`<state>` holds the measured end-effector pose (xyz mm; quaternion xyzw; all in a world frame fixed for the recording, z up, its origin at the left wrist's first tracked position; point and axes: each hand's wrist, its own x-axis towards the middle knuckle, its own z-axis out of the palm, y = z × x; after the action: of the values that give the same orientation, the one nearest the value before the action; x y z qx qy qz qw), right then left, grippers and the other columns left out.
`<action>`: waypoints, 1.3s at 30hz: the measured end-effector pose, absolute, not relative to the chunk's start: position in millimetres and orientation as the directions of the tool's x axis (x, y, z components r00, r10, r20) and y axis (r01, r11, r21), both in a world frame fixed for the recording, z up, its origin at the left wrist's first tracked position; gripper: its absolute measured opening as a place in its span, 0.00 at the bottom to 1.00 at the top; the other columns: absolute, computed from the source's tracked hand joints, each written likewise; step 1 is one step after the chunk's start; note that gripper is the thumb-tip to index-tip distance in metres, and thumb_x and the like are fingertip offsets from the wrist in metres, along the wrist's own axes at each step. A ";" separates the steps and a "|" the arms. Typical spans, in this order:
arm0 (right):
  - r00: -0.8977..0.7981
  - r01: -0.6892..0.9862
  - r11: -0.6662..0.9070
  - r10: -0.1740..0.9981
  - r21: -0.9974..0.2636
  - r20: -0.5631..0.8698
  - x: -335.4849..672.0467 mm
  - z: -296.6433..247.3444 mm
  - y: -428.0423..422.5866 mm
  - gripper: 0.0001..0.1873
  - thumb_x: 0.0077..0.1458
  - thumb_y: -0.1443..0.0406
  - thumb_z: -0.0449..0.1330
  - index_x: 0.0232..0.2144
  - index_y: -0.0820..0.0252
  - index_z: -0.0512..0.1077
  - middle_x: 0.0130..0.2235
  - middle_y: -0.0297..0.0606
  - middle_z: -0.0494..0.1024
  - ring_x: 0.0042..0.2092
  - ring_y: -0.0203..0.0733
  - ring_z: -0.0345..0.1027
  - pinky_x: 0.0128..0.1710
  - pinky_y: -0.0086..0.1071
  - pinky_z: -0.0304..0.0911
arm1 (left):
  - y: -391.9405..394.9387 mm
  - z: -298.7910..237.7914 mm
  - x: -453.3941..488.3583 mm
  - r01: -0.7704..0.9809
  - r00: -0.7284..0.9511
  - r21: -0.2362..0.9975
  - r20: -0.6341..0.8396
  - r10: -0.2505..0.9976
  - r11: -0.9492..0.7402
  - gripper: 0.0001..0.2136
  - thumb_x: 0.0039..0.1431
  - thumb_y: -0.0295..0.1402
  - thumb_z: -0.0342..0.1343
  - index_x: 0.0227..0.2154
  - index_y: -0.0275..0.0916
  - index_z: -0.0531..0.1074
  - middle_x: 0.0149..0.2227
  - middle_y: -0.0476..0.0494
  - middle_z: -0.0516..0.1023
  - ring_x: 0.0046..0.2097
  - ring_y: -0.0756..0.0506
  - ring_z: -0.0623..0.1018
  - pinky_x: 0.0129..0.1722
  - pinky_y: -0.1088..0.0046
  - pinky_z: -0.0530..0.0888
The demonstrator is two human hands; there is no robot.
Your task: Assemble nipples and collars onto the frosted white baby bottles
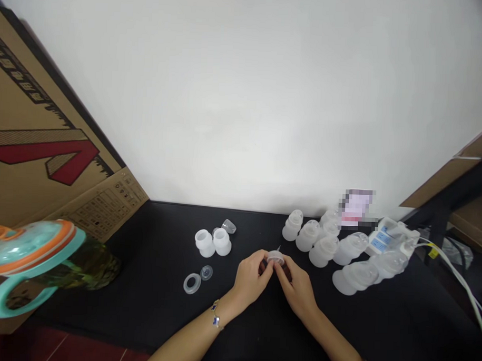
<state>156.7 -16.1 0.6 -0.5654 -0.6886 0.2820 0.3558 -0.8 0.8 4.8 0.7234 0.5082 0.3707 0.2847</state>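
Low over the black table, my left hand (254,276) and my right hand (296,283) pinch a translucent baby bottle ring (276,257) between thumbs and fingers. A thin tip, perhaps of a nipple, pokes up behind it. To the left lie a loose screw ring (192,283) and a clear nipple (206,273), side by side. Beyond them stand two small white open-necked bottles (213,243), with a clear cap (229,226) lying behind. On the right is a group of capped baby bottles (318,238), several upright and others lying down.
At the far left stands a large teal-and-orange lidded jug (52,263) with dark contents, by a printed cardboard box (61,121). A white power strip (385,237) with cables sits at the right. Behind the black table (151,261) rises a white wall (247,107).
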 end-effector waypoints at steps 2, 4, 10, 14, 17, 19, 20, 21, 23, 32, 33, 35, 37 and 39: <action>-0.104 0.586 0.197 0.980 -0.786 0.168 157.0 0.0 -15.6 0.16 0.66 0.54 0.49 0.43 0.55 0.71 0.31 0.34 0.78 0.29 0.41 0.70 0.29 0.31 0.62 | 0.9 5.4 -0.8 0.524 0.206 0.793 0.235 0.950 -0.310 0.08 0.65 0.35 0.50 0.34 0.40 0.72 0.27 0.51 0.72 0.27 0.50 0.71 0.28 0.76 0.65; -0.102 0.595 0.197 0.980 -0.779 0.171 157.0 -0.5 -15.1 0.17 0.66 0.54 0.49 0.42 0.55 0.72 0.30 0.34 0.77 0.28 0.41 0.70 0.29 0.31 0.62 | 0.8 6.2 -0.8 0.527 0.208 0.794 0.226 0.952 -0.303 0.08 0.65 0.35 0.50 0.33 0.40 0.72 0.27 0.52 0.71 0.27 0.50 0.71 0.28 0.76 0.65; -0.107 0.606 0.209 0.977 -0.768 0.182 156.9 -1.3 -14.8 0.16 0.65 0.54 0.49 0.40 0.55 0.71 0.29 0.34 0.77 0.28 0.41 0.70 0.28 0.31 0.61 | 0.6 7.0 -1.0 0.530 0.205 0.795 0.217 0.954 -0.295 0.08 0.64 0.35 0.50 0.32 0.40 0.71 0.26 0.52 0.70 0.26 0.51 0.70 0.28 0.76 0.64; -0.104 0.611 0.209 0.977 -0.763 0.185 156.8 -1.4 -15.5 0.16 0.65 0.54 0.49 0.38 0.55 0.71 0.29 0.33 0.77 0.27 0.41 0.69 0.27 0.30 0.60 | 1.4 6.4 -1.4 0.520 0.207 0.801 0.219 0.954 -0.297 0.08 0.64 0.35 0.50 0.31 0.40 0.71 0.26 0.53 0.70 0.26 0.51 0.70 0.28 0.76 0.63; -0.103 0.616 0.209 0.977 -0.759 0.185 156.9 -1.2 -16.0 0.16 0.65 0.54 0.49 0.37 0.55 0.71 0.28 0.33 0.76 0.27 0.40 0.68 0.27 0.30 0.60 | 1.6 5.8 -1.5 0.517 0.202 0.804 0.220 0.954 -0.295 0.08 0.64 0.35 0.51 0.31 0.39 0.70 0.25 0.53 0.70 0.26 0.51 0.70 0.27 0.77 0.63; -0.105 0.613 0.210 0.977 -0.761 0.185 156.9 -1.1 -15.7 0.16 0.66 0.54 0.49 0.37 0.55 0.71 0.28 0.33 0.76 0.27 0.40 0.68 0.27 0.30 0.60 | 1.6 5.7 -1.4 0.514 0.200 0.806 0.220 0.955 -0.293 0.08 0.64 0.35 0.51 0.30 0.39 0.70 0.25 0.53 0.69 0.26 0.51 0.70 0.27 0.77 0.63; -0.106 0.611 0.209 0.977 -0.764 0.184 156.9 -1.1 -15.4 0.16 0.66 0.54 0.49 0.37 0.55 0.71 0.29 0.33 0.77 0.27 0.40 0.69 0.28 0.30 0.60 | 1.5 5.8 -1.3 0.513 0.199 0.807 0.220 0.955 -0.292 0.08 0.64 0.35 0.51 0.30 0.39 0.70 0.25 0.53 0.69 0.26 0.51 0.70 0.27 0.77 0.63; -0.106 0.609 0.209 0.977 -0.765 0.182 156.9 -1.1 -15.0 0.16 0.66 0.54 0.49 0.38 0.55 0.71 0.29 0.33 0.77 0.27 0.40 0.69 0.28 0.30 0.60 | 1.4 5.9 -1.2 0.513 0.198 0.808 0.220 0.955 -0.292 0.08 0.64 0.35 0.51 0.30 0.39 0.70 0.25 0.53 0.69 0.26 0.51 0.70 0.27 0.77 0.63; -0.106 0.611 0.211 0.977 -0.763 0.185 156.8 -1.2 -14.4 0.16 0.65 0.54 0.49 0.37 0.55 0.71 0.29 0.33 0.76 0.27 0.40 0.69 0.28 0.30 0.60 | 1.5 6.1 -1.1 0.510 0.197 0.810 0.218 0.956 -0.290 0.08 0.64 0.35 0.51 0.30 0.39 0.71 0.25 0.53 0.69 0.26 0.51 0.70 0.27 0.77 0.63; -0.105 0.628 0.218 0.975 -0.747 0.196 156.2 -0.3 -16.1 0.16 0.65 0.54 0.49 0.35 0.55 0.71 0.26 0.32 0.75 0.25 0.39 0.67 0.25 0.29 0.58 | 2.0 4.8 -0.9 0.498 0.195 0.819 0.212 0.957 -0.284 0.09 0.63 0.35 0.51 0.30 0.39 0.70 0.25 0.53 0.70 0.25 0.51 0.70 0.27 0.77 0.63; -0.105 0.630 0.218 0.975 -0.745 0.196 156.2 -0.2 -15.9 0.16 0.65 0.54 0.49 0.34 0.56 0.71 0.26 0.32 0.75 0.25 0.39 0.67 0.25 0.29 0.57 | 1.9 4.8 -0.9 0.494 0.195 0.822 0.213 0.957 -0.283 0.09 0.63 0.35 0.51 0.30 0.39 0.70 0.25 0.53 0.70 0.25 0.51 0.70 0.27 0.77 0.63; -0.109 0.630 0.219 0.975 -0.745 0.194 156.0 0.1 -15.4 0.16 0.65 0.53 0.49 0.34 0.56 0.70 0.26 0.32 0.74 0.25 0.39 0.66 0.26 0.29 0.57 | 1.6 4.9 -0.9 0.491 0.192 0.825 0.212 0.958 -0.281 0.09 0.63 0.35 0.51 0.29 0.39 0.70 0.25 0.53 0.69 0.25 0.52 0.69 0.27 0.77 0.62; -0.111 0.629 0.218 0.975 -0.746 0.191 155.8 0.3 -14.9 0.17 0.65 0.53 0.49 0.33 0.56 0.70 0.26 0.32 0.74 0.26 0.39 0.66 0.26 0.29 0.57 | 1.4 5.1 -0.9 0.490 0.191 0.827 0.209 0.959 -0.277 0.08 0.63 0.35 0.52 0.29 0.39 0.69 0.24 0.53 0.69 0.25 0.52 0.69 0.27 0.77 0.62; -0.112 0.628 0.218 0.975 -0.747 0.191 155.8 0.2 -14.8 0.17 0.65 0.53 0.49 0.33 0.56 0.69 0.26 0.32 0.73 0.26 0.39 0.66 0.26 0.29 0.56 | 1.2 5.2 -0.8 0.489 0.190 0.828 0.207 0.960 -0.276 0.09 0.63 0.35 0.52 0.28 0.39 0.69 0.24 0.53 0.69 0.25 0.52 0.69 0.27 0.77 0.62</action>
<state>155.8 -14.8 0.2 -0.5716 -0.7012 0.2531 0.3427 -0.8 1.2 5.2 0.7049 0.5138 0.3754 0.3134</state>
